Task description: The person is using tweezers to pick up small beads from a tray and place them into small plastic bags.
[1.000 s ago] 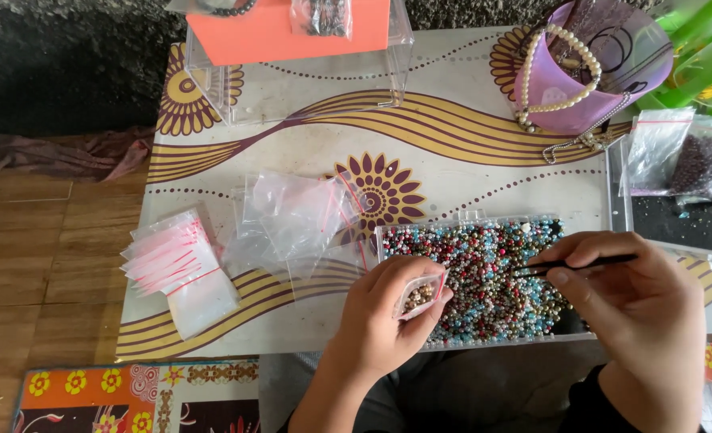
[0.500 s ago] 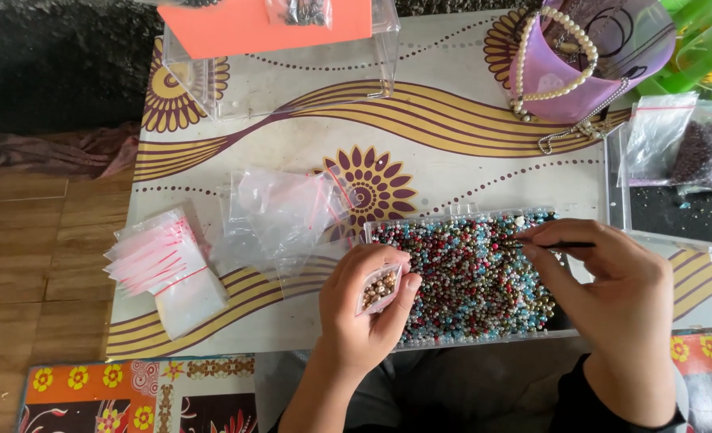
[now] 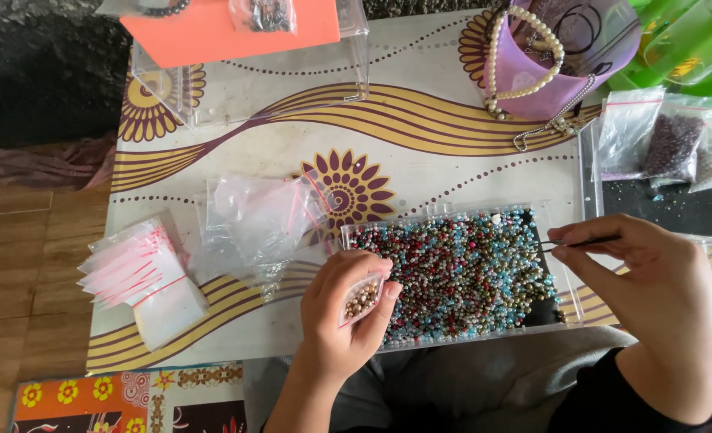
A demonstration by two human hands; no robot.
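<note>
Head camera, looking straight down: two hands are at work over one clear tray (image 3: pixel 568 309) packed with mixed beads (image 3: pixel 460 273) in red, blue, silver and bronze, far too many to count. The tray sits at the near edge of the counter (image 3: pixel 420 128), with its swirl and flower pattern.

The left hand (image 3: pixel 348 317) is curled around one small clear bag (image 3: pixel 362 298), pinching it open between thumb and fingers; a little heap of bronze-coloured beads shows inside. It hovers just at the tray's left end.

The right hand (image 3: pixel 640 277) has thumb and forefinger pressed together on one pair of thin dark tweezers (image 3: pixel 584 242), tips pointing left over the tray's right end. Whether the tips hold a bead, I cannot tell.

Further left, one stack of empty zip bags (image 3: pixel 143 277) with red strips lies fanned out, and one looser pile of crumpled clear bags (image 3: pixel 264 220) sits beside it.

At the top, one purple cup (image 3: pixel 568 60) wears one string of white pearls (image 3: pixel 524 88). To the right, two filled bead bags (image 3: pixel 676 144) rest side by side. Top left, one orange card (image 3: pixel 211 32) lies over a clear box.
</note>
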